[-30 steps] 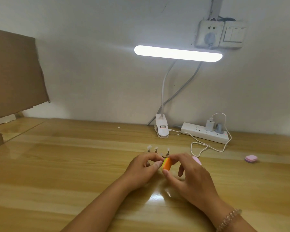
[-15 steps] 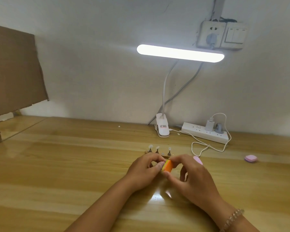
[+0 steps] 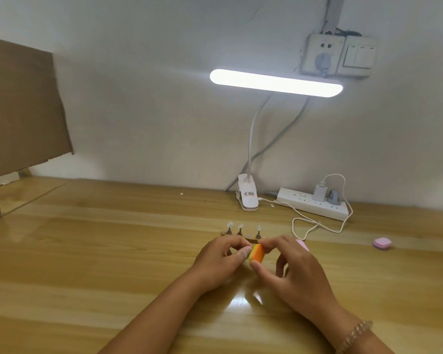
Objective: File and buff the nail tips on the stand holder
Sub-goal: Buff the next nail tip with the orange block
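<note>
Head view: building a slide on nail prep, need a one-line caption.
Right hand holds an orange buffer block against the left hand, before three nail tips on their stand holder.

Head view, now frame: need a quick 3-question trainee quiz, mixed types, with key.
1. True or false: the orange buffer block lies untouched on the table.
2. How many nail tips stand visible on the stand holder beyond the hands? A) one B) three C) six
3. Fill in: the lit lamp rises from a white ___ at the table's back edge.

Key:
1. False: the right hand pinches it between thumb and fingers, with the left hand touching its other end.
2. B
3. Clip
</note>
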Motion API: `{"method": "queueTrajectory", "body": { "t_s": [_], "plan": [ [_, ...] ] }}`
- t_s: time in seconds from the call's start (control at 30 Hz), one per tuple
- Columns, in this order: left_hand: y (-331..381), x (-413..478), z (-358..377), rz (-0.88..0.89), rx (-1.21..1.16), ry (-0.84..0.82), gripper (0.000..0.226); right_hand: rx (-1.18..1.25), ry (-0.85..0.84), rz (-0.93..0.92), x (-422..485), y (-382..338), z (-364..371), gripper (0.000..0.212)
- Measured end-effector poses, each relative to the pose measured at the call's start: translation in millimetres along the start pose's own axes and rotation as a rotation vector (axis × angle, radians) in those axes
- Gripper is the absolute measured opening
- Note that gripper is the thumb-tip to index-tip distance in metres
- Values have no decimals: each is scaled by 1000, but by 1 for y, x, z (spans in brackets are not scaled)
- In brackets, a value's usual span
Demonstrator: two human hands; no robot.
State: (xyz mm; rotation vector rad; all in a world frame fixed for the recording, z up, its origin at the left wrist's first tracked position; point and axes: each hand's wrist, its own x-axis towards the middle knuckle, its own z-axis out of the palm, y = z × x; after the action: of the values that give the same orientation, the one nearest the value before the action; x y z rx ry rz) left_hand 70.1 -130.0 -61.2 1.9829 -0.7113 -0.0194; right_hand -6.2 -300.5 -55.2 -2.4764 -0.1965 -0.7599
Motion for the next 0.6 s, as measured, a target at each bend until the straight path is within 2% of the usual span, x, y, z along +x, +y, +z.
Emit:
{"method": "queueTrajectory", "body": {
  "t_s": [0.1, 0.23, 0.37, 0.5, 0.6],
  "plan": [
    [-1, 0, 1, -11, 26, -12, 12, 16, 81, 104, 4, 7, -1, 28],
    [-3, 2, 2, -33, 17, -2, 15, -17, -27, -4, -1, -1, 1, 33],
    [-2, 1, 3, -34, 37, -8, 9, 2, 60, 103, 5, 7, -2, 26],
    [-2, 1, 1, -30, 80, -16, 10, -8, -52, -16, -1, -2, -1, 34],
    [-2, 1, 1, -25, 92, -16, 11, 7, 36, 82, 4, 4, -2, 29]
  ]
}}
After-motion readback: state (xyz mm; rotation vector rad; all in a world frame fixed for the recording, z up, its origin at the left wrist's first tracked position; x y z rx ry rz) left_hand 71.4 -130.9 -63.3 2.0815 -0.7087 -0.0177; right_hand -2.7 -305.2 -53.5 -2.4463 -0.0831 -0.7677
